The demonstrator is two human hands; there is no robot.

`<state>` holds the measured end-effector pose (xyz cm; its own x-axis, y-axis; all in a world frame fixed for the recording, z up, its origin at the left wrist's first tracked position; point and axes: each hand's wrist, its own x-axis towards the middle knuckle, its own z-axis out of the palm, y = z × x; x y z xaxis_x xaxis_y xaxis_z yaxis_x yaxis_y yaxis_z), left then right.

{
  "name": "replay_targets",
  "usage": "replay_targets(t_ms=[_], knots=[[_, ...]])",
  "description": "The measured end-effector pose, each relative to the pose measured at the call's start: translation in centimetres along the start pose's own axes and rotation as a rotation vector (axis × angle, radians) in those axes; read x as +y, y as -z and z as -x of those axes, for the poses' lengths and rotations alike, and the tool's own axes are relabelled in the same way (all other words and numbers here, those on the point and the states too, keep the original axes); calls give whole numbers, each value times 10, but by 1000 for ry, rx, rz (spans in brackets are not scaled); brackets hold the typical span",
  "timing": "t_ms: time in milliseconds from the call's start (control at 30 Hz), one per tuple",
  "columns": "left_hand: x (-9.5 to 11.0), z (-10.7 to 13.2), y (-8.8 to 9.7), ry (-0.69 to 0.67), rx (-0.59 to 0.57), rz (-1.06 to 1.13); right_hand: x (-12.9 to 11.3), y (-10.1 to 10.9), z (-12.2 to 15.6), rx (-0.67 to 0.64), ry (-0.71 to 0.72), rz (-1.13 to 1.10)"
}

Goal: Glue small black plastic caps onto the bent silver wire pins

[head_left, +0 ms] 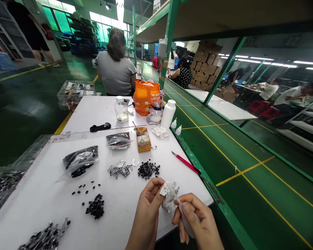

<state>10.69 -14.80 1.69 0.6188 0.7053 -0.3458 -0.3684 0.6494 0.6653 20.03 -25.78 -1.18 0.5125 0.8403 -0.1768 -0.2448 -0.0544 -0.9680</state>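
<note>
Because steadiness seems needed, I record left hand (150, 200) pinching tissue (168, 202), right hand (199, 213) gripping small bottle (188, 225), lower centre.

From my remote seat I make out crumpled white tissue (168, 190), a pale plastic squeeze bottle (189, 226), a flat white worktop (125, 208), a slim red-and-black craft knife (185, 162), an orange bag (146, 99) with white lettering, and a yellow-lined green belt (211, 163).
</note>
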Motion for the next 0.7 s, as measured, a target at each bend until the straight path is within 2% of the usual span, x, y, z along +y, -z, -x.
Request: replay_targets(t_ms=[300, 533, 700], knots=[[3, 3, -5, 47, -51, 7, -8, -7, 3, -36, -87, -115], [-1, 4, -8, 54, -4, 67, -11, -8, 0, -38, -107, -73], [15, 0, 0, -69, 57, 110, -6, 6, 7, -30, -187, -124]])
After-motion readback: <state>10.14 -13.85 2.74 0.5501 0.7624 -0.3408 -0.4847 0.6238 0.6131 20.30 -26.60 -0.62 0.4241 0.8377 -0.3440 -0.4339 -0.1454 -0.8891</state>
